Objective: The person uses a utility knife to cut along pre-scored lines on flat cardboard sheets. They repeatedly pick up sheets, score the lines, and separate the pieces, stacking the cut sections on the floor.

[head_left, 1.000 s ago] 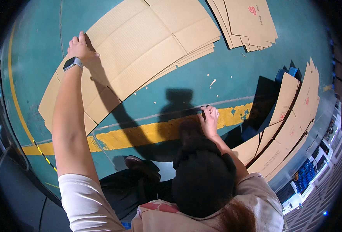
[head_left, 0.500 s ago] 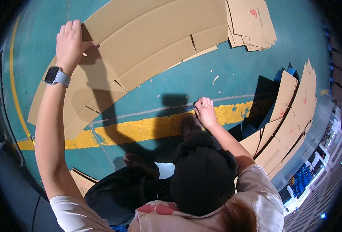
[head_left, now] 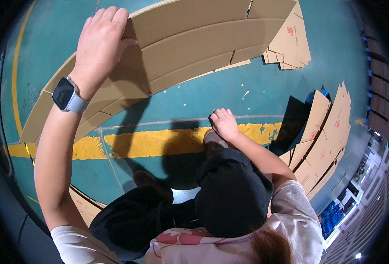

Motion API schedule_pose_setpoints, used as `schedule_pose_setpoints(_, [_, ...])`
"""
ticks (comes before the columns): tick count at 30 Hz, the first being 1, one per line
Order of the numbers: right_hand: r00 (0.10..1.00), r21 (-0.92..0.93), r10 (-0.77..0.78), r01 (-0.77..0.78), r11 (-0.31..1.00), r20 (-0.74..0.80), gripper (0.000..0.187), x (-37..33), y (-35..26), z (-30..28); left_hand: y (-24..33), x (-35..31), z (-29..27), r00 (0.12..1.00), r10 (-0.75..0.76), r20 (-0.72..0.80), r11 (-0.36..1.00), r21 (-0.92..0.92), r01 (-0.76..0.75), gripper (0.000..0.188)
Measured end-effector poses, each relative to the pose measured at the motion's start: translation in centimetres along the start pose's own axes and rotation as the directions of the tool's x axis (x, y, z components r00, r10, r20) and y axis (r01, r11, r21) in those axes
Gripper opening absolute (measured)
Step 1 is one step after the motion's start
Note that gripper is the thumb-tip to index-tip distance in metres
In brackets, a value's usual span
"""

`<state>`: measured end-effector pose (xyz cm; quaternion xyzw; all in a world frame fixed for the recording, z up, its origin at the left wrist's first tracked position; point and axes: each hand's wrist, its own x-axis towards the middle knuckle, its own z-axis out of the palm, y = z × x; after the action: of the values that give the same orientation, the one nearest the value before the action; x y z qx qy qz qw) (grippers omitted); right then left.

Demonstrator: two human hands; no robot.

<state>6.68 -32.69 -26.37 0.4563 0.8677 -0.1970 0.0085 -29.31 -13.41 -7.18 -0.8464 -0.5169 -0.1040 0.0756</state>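
Observation:
A large brown flattened cardboard box (head_left: 199, 42), with fold lines and slots, stretches from the left to the top right. My left hand (head_left: 101, 44) grips its upper left edge, thumb on the near face and fingers over the far side. That edge is raised, so the cardboard stands tilted. Well apart from it, my right hand (head_left: 224, 124) hangs above the yellow floor stripe near my shoe. Its fingers are curled round, with a small dark bit showing at their tips that I cannot make out.
More flattened cardboard boxes (head_left: 291, 42) lie on the green floor at the top right. A leaning stack of cardboard (head_left: 324, 141) stands at the right. Another cardboard piece (head_left: 83, 206) is at the lower left. Small paper scraps (head_left: 246, 93) litter the floor past my right hand.
My left hand has moved up and to the right, lifting the cardboard's edge and tilting it more steeply. My right hand has shifted slightly left and stays curled.

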Motion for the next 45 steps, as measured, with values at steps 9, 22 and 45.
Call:
schedule_pose_setpoints(9, [0.935, 0.261, 0.346, -0.316, 0.912, -0.077, 0.029, 2.8, 2.8, -6.4, 1.1, -0.8, -2.5, 0.996, 0.032, 0.086, 0.997, -0.071, -0.026, 0.033])
schedule_pose_setpoints(22, [0.798, 0.274, 0.591, -0.545, 0.792, -0.118, 0.033, -4.4, 8.0, -3.4, 4.8, 4.6, -5.6, 0.905, 0.115, 0.409, 0.951, -0.307, 0.019, 0.028])
schedule_pose_setpoints(45, [0.812, 0.075, -0.041, 0.104, 0.992, -0.583, 0.04, 11.9, 4.2, -18.8, 12.4, 15.2, 2.3, 0.961, 0.101, 0.257, 0.859, -0.51, 0.046, 0.016])
